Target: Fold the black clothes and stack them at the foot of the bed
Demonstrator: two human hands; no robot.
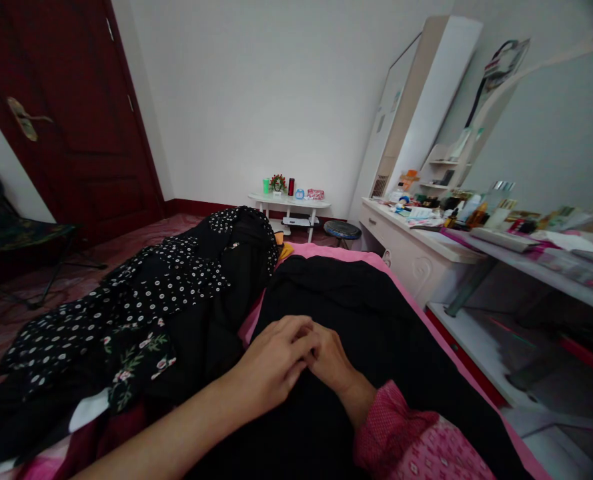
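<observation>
My left hand (276, 357) and my right hand (330, 355) meet above a black cloth (376, 320) spread over a pink cover (456, 353). The fingers of both are curled and touch each other, and whatever may be between them is too small or hidden to tell. A pink patterned sleeve (416, 433) covers the right forearm; the left forearm is bare. Beside the left arm lies a heap of dark clothes, with a black polka-dot garment (161, 283) on top and a floral piece (139, 360) nearer to me.
At the right stands a white dressing table (406, 247) crowded with bottles, beside a tall white cabinet (421, 100). A low white table (289, 200) and a round stool (342, 231) are at the back. A folding chair (21, 230) stands left, near a dark red door (71, 127).
</observation>
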